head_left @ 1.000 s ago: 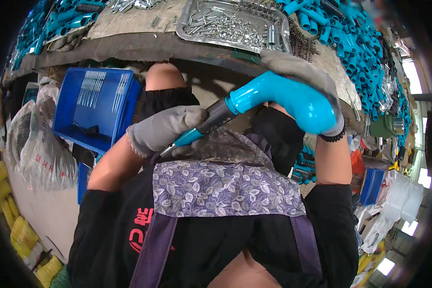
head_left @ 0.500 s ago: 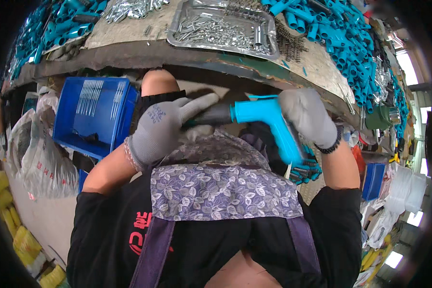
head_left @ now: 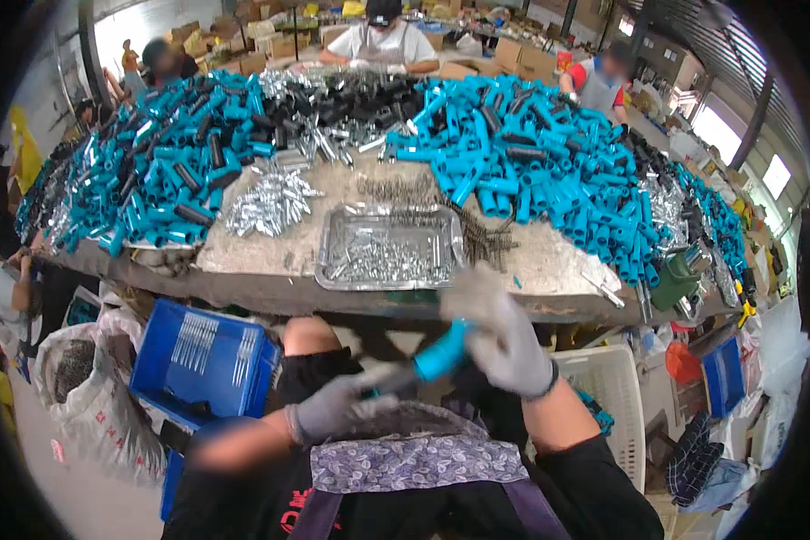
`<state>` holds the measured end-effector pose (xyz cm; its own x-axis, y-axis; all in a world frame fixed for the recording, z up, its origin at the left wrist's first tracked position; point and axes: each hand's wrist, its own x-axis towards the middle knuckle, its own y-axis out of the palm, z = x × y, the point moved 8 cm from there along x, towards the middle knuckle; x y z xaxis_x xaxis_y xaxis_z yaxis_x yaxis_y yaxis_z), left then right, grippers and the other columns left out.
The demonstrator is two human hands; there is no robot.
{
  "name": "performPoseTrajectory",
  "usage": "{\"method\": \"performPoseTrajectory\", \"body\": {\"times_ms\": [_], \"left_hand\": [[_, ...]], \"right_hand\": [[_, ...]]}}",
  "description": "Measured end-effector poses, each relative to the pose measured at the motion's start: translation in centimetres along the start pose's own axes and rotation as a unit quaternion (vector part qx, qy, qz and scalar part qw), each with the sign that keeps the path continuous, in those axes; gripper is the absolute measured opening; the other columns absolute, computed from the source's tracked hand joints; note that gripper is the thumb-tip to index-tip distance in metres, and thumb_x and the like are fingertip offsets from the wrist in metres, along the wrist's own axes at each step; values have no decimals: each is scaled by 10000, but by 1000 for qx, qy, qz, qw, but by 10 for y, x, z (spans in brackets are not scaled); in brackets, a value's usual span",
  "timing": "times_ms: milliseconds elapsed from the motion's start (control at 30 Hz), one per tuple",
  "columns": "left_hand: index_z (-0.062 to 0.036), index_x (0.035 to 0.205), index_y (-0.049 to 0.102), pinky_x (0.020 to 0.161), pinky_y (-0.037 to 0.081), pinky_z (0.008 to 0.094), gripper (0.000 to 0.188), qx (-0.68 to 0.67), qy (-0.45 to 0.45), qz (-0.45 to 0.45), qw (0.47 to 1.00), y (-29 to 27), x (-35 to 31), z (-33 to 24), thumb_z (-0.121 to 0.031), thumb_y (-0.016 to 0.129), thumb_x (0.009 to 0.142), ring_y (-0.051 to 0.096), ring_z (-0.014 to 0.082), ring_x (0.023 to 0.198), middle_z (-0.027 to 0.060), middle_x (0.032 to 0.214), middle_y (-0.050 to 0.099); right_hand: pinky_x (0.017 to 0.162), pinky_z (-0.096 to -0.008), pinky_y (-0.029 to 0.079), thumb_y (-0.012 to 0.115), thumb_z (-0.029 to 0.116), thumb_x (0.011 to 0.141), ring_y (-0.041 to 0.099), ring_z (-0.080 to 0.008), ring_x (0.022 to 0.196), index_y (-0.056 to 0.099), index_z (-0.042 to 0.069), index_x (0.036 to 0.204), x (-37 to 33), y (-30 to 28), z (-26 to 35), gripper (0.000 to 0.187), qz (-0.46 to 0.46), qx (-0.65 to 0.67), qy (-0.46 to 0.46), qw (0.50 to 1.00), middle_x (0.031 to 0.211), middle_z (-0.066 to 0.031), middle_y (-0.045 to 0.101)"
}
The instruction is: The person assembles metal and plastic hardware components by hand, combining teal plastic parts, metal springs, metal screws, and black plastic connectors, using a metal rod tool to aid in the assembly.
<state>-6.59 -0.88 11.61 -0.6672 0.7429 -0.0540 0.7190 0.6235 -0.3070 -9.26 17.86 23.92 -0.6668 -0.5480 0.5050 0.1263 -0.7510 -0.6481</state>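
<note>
My left hand, in a grey glove, is closed round the black end of a turquoise pistol-shaped plastic piece, held above my lap. The piece's other end runs up behind my right hand, also gloved in grey. Motion smears the right fingers, so whether they grip the piece is unclear. They are close to the front right corner of a clear plastic tray on the bench, which contains small metal pins and other little parts. Dark springs lie beside and behind the tray.
Turquoise pieces are heaped across the bench, with silvery metal parts between. A blue bin with metal rods stands at left, near a white sack. At right is a white basket. Co-workers sit across the bench.
The view has tipped up, showing more of the bench. My right hand has moved up toward the tray, and the turquoise piece's handle no longer shows.
</note>
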Motion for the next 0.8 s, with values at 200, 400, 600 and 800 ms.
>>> {"method": "performPoseTrajectory", "body": {"times_ms": [200, 400, 600, 800], "left_hand": [[-18, 1461, 440, 974, 446, 311, 555, -78, 4, -29, 997, -10, 5, 27, -262, 631, 1000, 557, 121, 1117, 73, 1210, 634], [-23, 1387, 518, 831, 479, 256, 421, -250, -71, -58, 964, -20, 3, 30, -201, 571, 1009, 578, 88, 929, 9, 1086, 641], [20, 1384, 524, 869, 478, 274, 463, -295, -19, -63, 953, -21, 1, 42, -146, 645, 970, 576, 98, 1031, 26, 1129, 640], [-37, 1394, 518, 699, 484, 272, 405, -176, 52, -29, 983, -17, -4, 11, -164, 538, 1011, 588, 79, 816, 30, 1034, 655]], "right_hand": [[1113, -478, 374, 561, 163, 935, 562, -367, 1253, 649, 13, 1198, 15, -2, 34, 315, 32, 132, -88, 987, 1290, -201, 627], [1126, -450, 371, 532, 204, 972, 540, -332, 1303, 674, 25, 1199, 6, -4, 2, 321, 20, 224, -54, 973, 1277, -175, 652], [1112, -474, 371, 445, 178, 1005, 527, -363, 1300, 670, 17, 1182, 15, -7, -11, 328, -41, 196, 53, 978, 1263, -208, 633], [1082, -450, 402, 505, 238, 987, 561, -350, 1253, 682, -15, 1117, 33, -4, -38, 335, -76, 187, 111, 973, 1231, -210, 648]]}}
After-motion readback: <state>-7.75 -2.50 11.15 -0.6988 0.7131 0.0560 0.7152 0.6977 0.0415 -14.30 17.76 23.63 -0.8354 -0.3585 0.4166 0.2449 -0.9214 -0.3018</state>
